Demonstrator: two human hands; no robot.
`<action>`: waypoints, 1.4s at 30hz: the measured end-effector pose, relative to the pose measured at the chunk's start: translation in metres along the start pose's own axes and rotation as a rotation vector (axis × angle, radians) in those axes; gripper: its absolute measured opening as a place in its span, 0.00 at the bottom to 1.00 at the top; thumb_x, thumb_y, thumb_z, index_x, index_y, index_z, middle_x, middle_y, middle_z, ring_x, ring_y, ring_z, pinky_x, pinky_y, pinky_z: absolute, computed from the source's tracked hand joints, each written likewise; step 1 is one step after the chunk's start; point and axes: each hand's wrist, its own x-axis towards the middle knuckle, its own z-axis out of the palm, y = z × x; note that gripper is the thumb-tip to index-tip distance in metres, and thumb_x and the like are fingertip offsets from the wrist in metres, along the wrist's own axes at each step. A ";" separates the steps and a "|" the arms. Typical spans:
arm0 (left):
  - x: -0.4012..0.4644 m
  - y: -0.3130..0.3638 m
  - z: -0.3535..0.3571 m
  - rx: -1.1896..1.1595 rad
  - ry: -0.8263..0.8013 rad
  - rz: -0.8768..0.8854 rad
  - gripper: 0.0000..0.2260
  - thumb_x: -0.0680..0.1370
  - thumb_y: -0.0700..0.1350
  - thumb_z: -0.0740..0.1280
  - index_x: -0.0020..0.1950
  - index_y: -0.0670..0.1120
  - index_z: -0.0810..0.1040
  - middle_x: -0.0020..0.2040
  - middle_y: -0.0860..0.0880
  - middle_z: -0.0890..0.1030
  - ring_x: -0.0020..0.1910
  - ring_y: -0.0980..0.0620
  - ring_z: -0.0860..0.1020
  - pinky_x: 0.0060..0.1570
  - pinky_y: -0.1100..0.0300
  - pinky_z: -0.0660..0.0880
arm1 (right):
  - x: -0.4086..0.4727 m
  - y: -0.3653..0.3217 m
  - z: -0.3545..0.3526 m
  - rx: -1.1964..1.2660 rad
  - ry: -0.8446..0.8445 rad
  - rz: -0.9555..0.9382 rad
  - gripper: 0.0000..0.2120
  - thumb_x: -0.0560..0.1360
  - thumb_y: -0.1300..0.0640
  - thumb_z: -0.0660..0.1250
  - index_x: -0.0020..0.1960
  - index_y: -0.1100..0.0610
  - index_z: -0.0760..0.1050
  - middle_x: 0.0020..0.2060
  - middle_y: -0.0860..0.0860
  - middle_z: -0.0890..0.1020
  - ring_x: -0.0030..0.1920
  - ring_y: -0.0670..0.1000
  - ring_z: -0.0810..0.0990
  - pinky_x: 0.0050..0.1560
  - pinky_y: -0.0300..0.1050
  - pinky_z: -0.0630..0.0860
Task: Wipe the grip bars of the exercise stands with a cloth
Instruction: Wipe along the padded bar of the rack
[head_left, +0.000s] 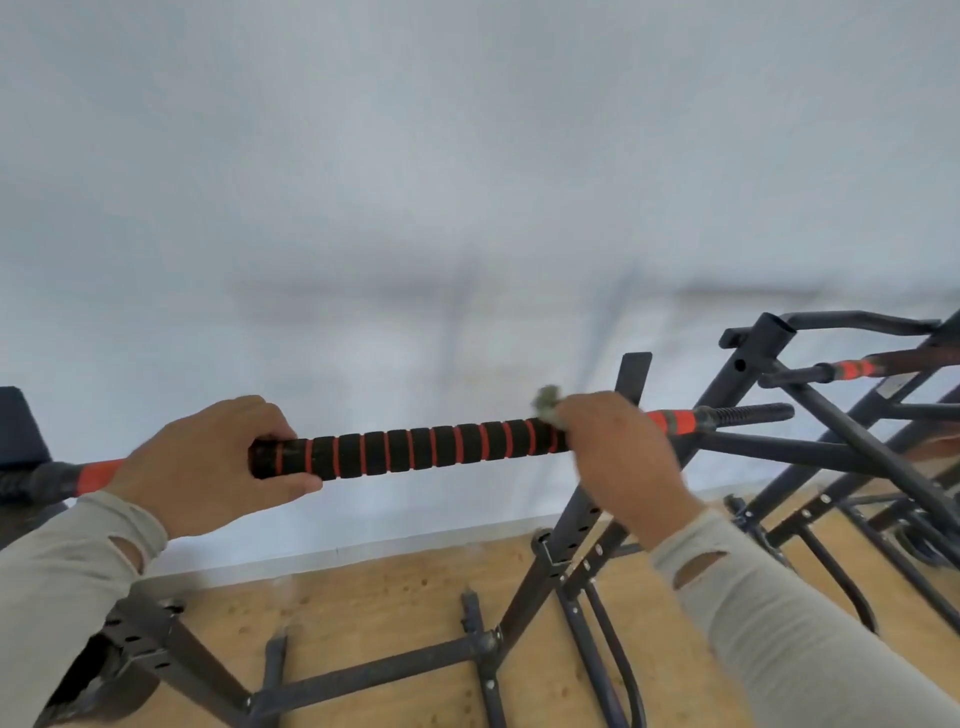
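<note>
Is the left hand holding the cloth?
No, the left hand grips the bare bar; the cloth pokes out of the right hand.

The black foam grip bar (415, 449) with orange rings runs level, left to right; a small greyish cloth (546, 402) sits bunched at its right end.

A pale wall (467, 156) rises behind, meeting a speckled wooden floor (374, 613) along a light baseboard (363, 553)

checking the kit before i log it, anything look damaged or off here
Both sleeves are torn: an open slit near the left cuff and another near the right cuff, with skin showing through. The foam bar looks intact between the left hand and right hand, which holds a cloth.
</note>
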 end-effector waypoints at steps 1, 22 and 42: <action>0.000 0.002 0.000 0.003 -0.002 -0.008 0.14 0.69 0.66 0.74 0.42 0.59 0.75 0.41 0.59 0.77 0.40 0.61 0.76 0.41 0.59 0.72 | -0.001 0.018 -0.004 -0.020 -0.031 0.088 0.15 0.75 0.67 0.63 0.54 0.49 0.77 0.43 0.45 0.80 0.44 0.50 0.79 0.42 0.45 0.76; -0.006 -0.026 -0.017 -0.033 -0.126 0.107 0.22 0.69 0.70 0.70 0.56 0.62 0.70 0.53 0.63 0.74 0.54 0.62 0.73 0.56 0.59 0.72 | -0.012 -0.050 0.002 -0.003 0.129 0.049 0.13 0.78 0.60 0.60 0.58 0.51 0.79 0.49 0.47 0.85 0.50 0.51 0.81 0.54 0.47 0.80; -0.015 -0.092 -0.027 0.252 -0.235 0.183 0.14 0.81 0.63 0.57 0.47 0.53 0.68 0.42 0.55 0.76 0.41 0.51 0.77 0.46 0.54 0.77 | 0.021 -0.330 0.013 0.376 0.366 -0.279 0.06 0.73 0.65 0.62 0.42 0.55 0.73 0.36 0.51 0.77 0.38 0.55 0.74 0.46 0.49 0.73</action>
